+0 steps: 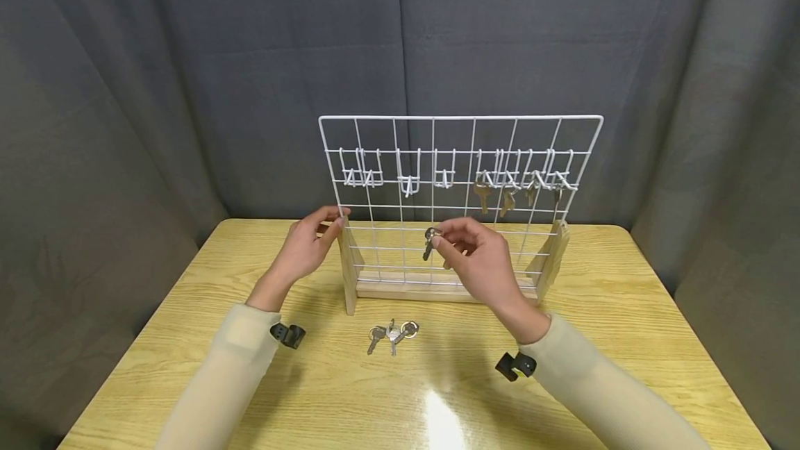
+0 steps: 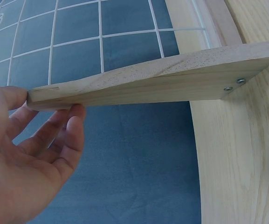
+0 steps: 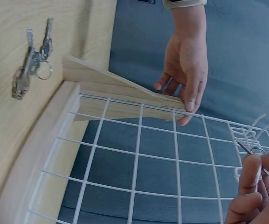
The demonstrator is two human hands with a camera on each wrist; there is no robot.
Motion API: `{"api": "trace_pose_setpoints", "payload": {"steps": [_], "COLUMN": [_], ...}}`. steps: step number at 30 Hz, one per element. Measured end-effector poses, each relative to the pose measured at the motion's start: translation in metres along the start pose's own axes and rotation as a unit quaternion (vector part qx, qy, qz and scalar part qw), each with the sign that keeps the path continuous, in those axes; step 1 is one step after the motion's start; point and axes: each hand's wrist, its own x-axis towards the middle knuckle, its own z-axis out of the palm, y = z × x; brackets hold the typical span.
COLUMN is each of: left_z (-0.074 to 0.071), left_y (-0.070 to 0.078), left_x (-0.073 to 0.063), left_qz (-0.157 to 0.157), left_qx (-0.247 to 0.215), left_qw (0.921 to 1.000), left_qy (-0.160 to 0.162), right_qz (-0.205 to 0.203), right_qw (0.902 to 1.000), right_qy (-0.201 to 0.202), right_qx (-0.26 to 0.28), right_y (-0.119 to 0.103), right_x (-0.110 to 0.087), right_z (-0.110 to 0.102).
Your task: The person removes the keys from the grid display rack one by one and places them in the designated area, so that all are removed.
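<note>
My right hand [image 1: 481, 255] pinches a small key [image 1: 428, 250] by its ring end, between thumb and forefinger, in front of the white wire grid rack [image 1: 375, 205]. In the right wrist view the key [image 3: 243, 146] shows as a thin blade by the fingertips, close to the white hooks. At the rack's left side, my left hand [image 1: 306, 242] grips the top end of the wooden side support [image 2: 139, 81], thumb on one face and fingers on the other. Several keys [image 1: 482, 194] hang from hooks at the rack's right.
Several loose keys with rings [image 1: 392, 340] lie on the wooden table [image 1: 350, 401] in front of the rack. White double hooks [image 1: 409, 182] with no keys are on the rack's left half. A grey curtain [image 1: 281, 89] stands behind, with more curtain at both sides.
</note>
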Motion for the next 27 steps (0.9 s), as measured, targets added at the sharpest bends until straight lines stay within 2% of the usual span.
{"api": "trace_pose_setpoints", "payload": {"steps": [5,17,27], "left_z": [0.000,0.000,0.000], "left_y": [0.000,0.000,0.000], "left_x": [0.000,-0.001,-0.001], "left_qz": [0.000,0.004,-0.001], "left_qx": [0.001,0.000,0.007], "left_qw": [1.0000,1.0000,1.0000], "left_qy": [-0.001,0.003,0.000], "right_qz": [0.022,0.039,0.076], "right_qw": [0.9994,0.9971,0.9908], "right_qy": [-0.022,-0.061,-0.107], "right_qx": [-0.013,-0.022,-0.033], "right_y": [0.007,0.025,0.039], "right_x": [-0.003,-0.008,-0.012], "right_z": [0.001,0.001,0.005]}}
